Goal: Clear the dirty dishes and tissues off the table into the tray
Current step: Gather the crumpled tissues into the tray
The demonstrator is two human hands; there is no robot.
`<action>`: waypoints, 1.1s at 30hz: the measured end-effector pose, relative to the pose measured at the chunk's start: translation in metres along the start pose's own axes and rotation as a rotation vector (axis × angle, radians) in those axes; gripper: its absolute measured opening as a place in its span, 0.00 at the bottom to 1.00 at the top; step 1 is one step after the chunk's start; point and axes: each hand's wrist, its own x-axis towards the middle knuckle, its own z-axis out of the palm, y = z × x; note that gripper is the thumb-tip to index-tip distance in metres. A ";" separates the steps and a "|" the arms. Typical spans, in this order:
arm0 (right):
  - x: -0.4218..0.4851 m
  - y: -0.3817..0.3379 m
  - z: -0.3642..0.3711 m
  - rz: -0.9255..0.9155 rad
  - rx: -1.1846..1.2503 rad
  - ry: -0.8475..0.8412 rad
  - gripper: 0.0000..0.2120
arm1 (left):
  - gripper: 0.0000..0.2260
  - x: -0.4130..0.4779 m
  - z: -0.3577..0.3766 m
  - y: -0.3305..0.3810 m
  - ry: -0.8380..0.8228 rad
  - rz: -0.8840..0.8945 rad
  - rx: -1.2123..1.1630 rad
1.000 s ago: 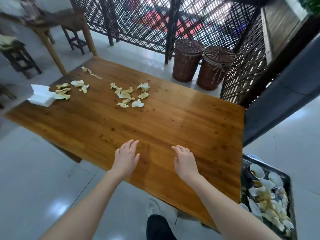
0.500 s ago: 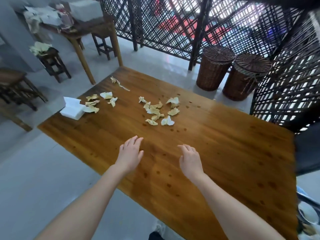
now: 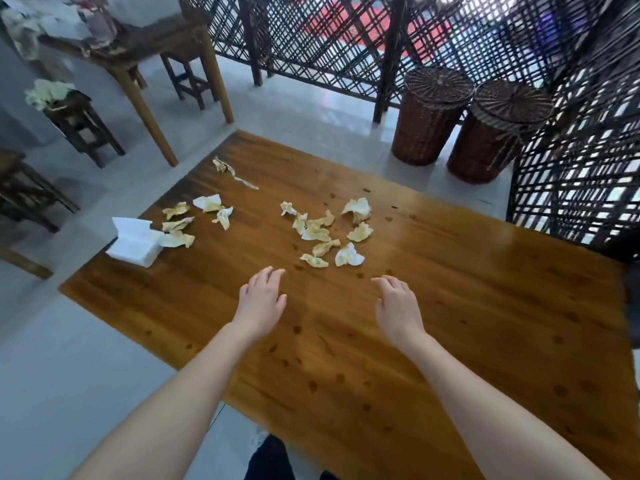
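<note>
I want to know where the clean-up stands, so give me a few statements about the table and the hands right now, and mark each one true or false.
1. Crumpled tissues lie scattered on the table. True.
2. The left hand is open and holds nothing. True.
3. The right hand pinches a tissue. False: it is empty and short of the tissues.
4. The white tissue pack sits at the table's right edge. False: it sits near the left edge.
5. Two wicker baskets stand on the floor beyond the table. True.
</note>
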 end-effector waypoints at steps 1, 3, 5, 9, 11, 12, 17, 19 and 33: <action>0.002 0.004 0.000 0.031 -0.011 -0.002 0.22 | 0.24 0.007 0.001 0.001 -0.012 0.017 0.001; 0.004 0.009 0.003 0.077 -0.020 -0.005 0.22 | 0.24 0.022 0.003 0.002 -0.033 0.049 0.007; 0.008 0.008 0.008 0.118 -0.022 -0.009 0.22 | 0.24 0.039 0.004 0.002 -0.057 0.085 0.013; 0.020 -0.006 0.020 0.199 -0.027 0.001 0.22 | 0.24 0.071 0.003 -0.005 -0.104 0.167 0.024; 0.029 -0.018 0.026 0.236 -0.016 -0.016 0.22 | 0.24 0.087 -0.001 -0.013 -0.110 0.198 0.017; 0.035 -0.024 0.030 0.244 -0.013 -0.033 0.22 | 0.24 0.095 -0.003 -0.018 -0.107 0.211 0.010; 0.076 -0.056 0.056 0.313 0.030 -0.089 0.22 | 0.24 0.137 -0.017 -0.049 -0.127 0.268 0.016; 0.093 -0.068 0.069 0.327 0.056 -0.097 0.23 | 0.24 0.152 -0.021 -0.060 -0.125 0.287 0.019; 0.152 -0.072 0.123 0.445 -0.016 -0.300 0.41 | 0.23 0.204 -0.015 -0.071 -0.177 0.369 0.003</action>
